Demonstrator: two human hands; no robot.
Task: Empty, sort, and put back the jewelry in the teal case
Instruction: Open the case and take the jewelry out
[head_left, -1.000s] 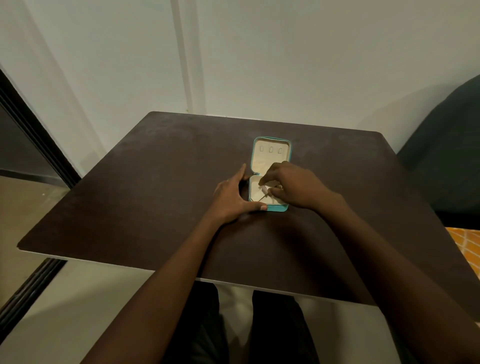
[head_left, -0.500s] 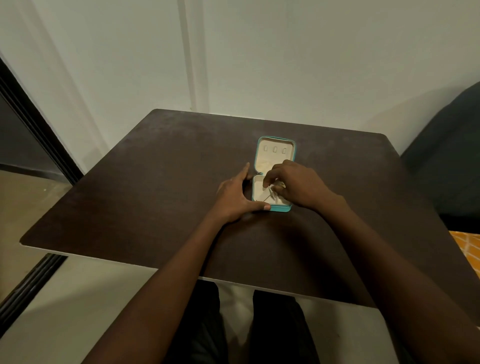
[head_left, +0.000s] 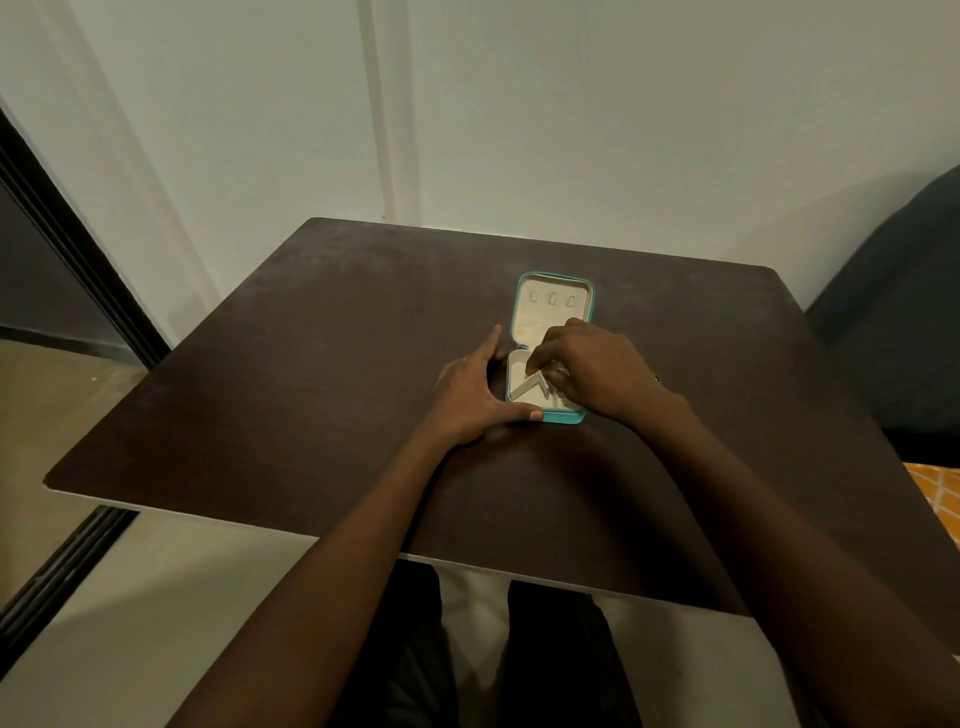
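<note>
teal case (head_left: 554, 309) same spot, right hand (head_left: 592, 371) still inside

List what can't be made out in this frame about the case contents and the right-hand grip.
- Head view: right hand covers the right part of the teal case tray; any jewelry there is hidden.
- Whether its fingertips pinch anything: too small.
- Three lid loops: too small to identify.
- Left hand hides the case's left wall.

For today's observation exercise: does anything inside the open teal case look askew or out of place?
Yes. In the teal jewelry case, a cream divider strip sits diagonally across the lower tray under the right hand, not square to the walls.
</note>
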